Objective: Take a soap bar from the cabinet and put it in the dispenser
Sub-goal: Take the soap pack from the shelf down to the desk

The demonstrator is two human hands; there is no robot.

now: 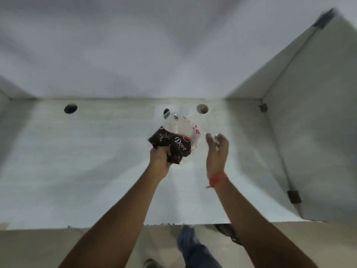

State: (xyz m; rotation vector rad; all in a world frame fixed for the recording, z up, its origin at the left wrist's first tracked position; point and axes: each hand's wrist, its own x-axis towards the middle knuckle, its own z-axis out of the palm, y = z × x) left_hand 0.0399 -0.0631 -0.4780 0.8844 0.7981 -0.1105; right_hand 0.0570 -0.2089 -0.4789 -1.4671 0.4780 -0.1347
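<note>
Inside the pale cabinet (96, 161), my left hand (159, 160) grips the lower end of a plastic soap pack (174, 139). The pack is dark with white "Dove" lettering below and clear with red marks above. It is held up over the cabinet floor. My right hand (216, 149) hovers just right of the pack, fingers apart and blurred, holding nothing and not touching the pack. A red thread bracelet circles that wrist. No dispenser is in view.
Two round holes, one dark (70, 108) and one pale (202, 108), sit in the cabinet floor near the back wall. The cabinet door (313, 113) stands open at right, with dark hinges (294, 196) on its edge. Below the front edge are floor tiles and my legs (193, 248).
</note>
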